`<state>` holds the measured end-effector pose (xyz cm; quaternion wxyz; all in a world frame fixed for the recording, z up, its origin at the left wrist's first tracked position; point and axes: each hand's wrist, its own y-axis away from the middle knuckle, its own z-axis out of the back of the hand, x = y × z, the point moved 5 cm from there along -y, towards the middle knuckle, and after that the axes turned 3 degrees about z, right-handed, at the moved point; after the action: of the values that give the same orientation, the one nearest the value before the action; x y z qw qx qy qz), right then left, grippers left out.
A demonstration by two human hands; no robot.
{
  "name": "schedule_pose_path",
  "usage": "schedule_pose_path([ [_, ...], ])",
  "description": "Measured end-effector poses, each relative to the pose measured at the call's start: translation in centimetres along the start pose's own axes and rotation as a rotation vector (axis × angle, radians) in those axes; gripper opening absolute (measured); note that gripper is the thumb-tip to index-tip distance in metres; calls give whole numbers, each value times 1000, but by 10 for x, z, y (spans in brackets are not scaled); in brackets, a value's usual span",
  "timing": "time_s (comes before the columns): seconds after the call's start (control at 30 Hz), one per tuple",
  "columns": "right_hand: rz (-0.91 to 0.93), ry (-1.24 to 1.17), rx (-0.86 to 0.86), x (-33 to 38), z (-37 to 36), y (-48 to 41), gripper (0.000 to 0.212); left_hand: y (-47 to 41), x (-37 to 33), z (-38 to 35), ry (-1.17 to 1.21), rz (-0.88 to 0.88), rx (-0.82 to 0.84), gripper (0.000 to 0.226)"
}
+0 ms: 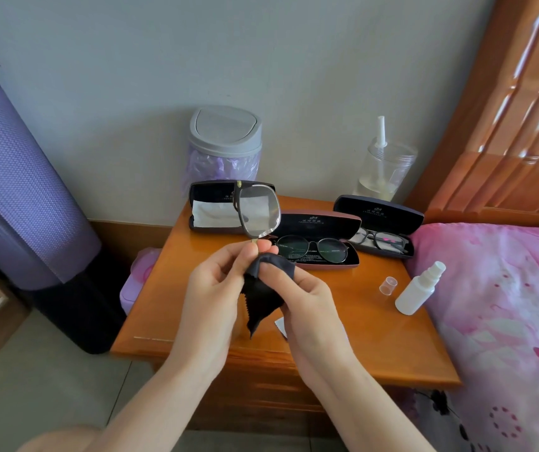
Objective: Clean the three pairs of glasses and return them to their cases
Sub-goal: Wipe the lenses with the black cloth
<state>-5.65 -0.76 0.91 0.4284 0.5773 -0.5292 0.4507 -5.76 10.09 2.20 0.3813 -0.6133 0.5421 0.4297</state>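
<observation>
Your left hand [219,275] is raised over the nightstand [375,347], thumb and fingertips pinching the bottom of the square-framed glasses [258,210]. The frame stands on end straight above that pinch. One lens shows clear of your fingers; the rest is hidden behind hand and cloth.

Your right hand [307,291] is clenched on the black cloth [261,291]. The cloth is bunched over its fingers, just under the frame's lower end, with a tail hanging down between your wrists. The fingertips of both hands meet at the base of the frame.

- Behind the raised lens, the black case [209,203] lies open with a white cloth [212,212] inside.
- Just beside it, the maroon case [320,223] is open, with round glasses [313,251] lying in it.
- Further right, the dark blue case [382,213] is open, with dark-framed glasses [383,239] in it.
- Near the bed-side edge, a white spray bottle [419,288] lies on its side, its clear cap [388,285] standing just beside it.
- At the back stand a grey lidded bin [225,141] and a clear jar [385,168].
</observation>
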Motion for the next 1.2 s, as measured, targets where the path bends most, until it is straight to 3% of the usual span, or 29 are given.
schedule_pose_path([
  [0.3,-42,286,194,8,6,0,14,-6,-6,11,-43,-26,-62,27],
  [0.43,-29,277,217,11,10,0,8,-7,-6,10,-37,-22,-41,26],
  [0.8,-8,155,96,12,6,-13,38,-4,-8,6,-171,-87,-2,23],
  [1.2,-66,151,47,3,15,-4,42,-6,-3,9,-90,-46,-54,27],
])
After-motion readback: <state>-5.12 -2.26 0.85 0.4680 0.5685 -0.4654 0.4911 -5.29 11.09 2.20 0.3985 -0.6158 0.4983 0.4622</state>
